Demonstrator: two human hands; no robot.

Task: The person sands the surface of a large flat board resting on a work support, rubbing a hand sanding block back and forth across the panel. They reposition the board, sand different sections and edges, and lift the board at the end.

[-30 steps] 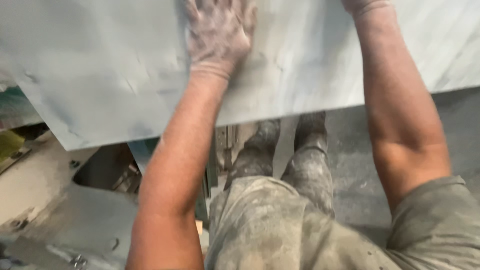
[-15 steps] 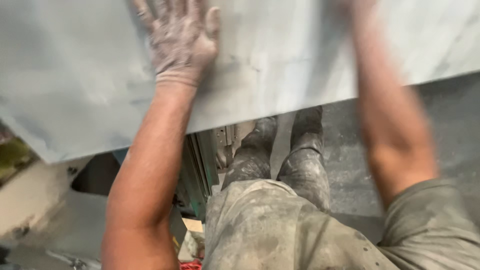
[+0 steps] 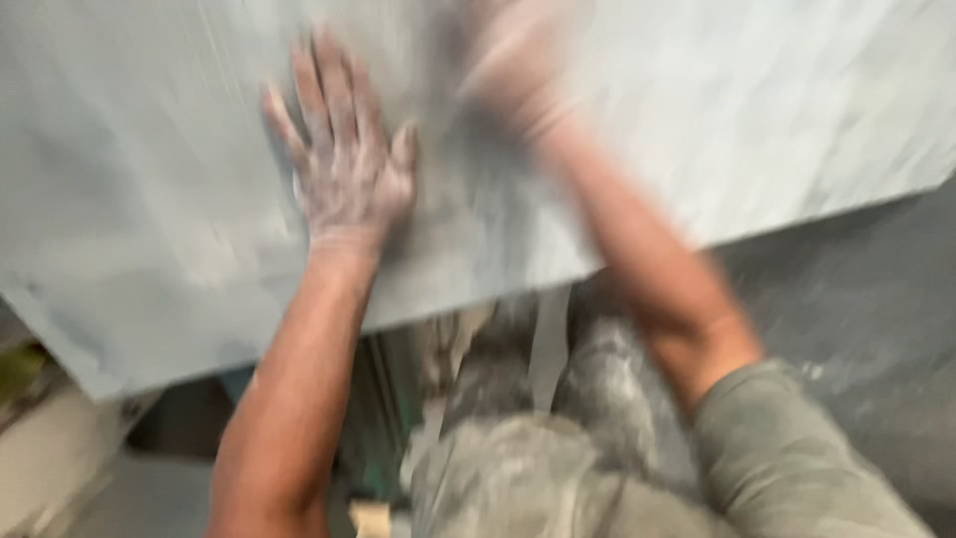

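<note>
A large pale grey stone slab [image 3: 757, 110] with faint veining fills the upper part of the head view. My left hand [image 3: 344, 164], coated in white dust, lies flat on the slab with its fingers spread. My right hand [image 3: 503, 65] is a blur near the slab's upper middle, close to the left hand; it seems to rest on the surface, fingers unclear. Both forearms reach up from below the slab's front edge.
Below the slab's edge are my dusty trousers [image 3: 538, 468] and grey sleeve [image 3: 787, 458]. A dark grey floor [image 3: 876, 299] shows at the right. A pale block [image 3: 50, 458] and green metal parts [image 3: 383, 418] sit at lower left.
Both hands have slid left across the slab. The right hand has come in from the upper right toward the left hand, and the view has blurred and tilted.
</note>
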